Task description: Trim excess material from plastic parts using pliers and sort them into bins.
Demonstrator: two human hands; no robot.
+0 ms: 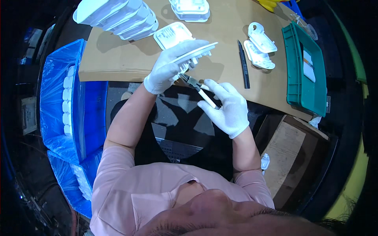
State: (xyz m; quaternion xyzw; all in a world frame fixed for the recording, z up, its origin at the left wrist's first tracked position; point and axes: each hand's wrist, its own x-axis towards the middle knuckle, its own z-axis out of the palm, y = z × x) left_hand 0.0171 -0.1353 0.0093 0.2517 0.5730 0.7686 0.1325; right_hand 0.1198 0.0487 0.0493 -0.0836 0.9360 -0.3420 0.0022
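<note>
My left hand (164, 67), in a white knit glove, grips a white plastic cover (197, 53) tilted in the air over the table's front edge. Its ribbed, pegged underside faces toward me. In my right hand (228, 106), gloved the same way, is a pair of cutting pliers (206, 95) with white handles. The jaws meet the lower edge of the cover beside my left hand; whether they are closed on the plastic I cannot tell. Just beyond the held piece, another white plastic cover (172, 34) lies on the cardboard-topped table (130, 65).
Stacked white covers (122, 17) stand at the far left, more white parts (191, 10) at the back. A black pen-like tool (243, 65) lies beside two white pieces (260, 43). A green tray (293, 70) is at right, blue lined bins (59, 94) at left, a cardboard box (283, 153) lower right.
</note>
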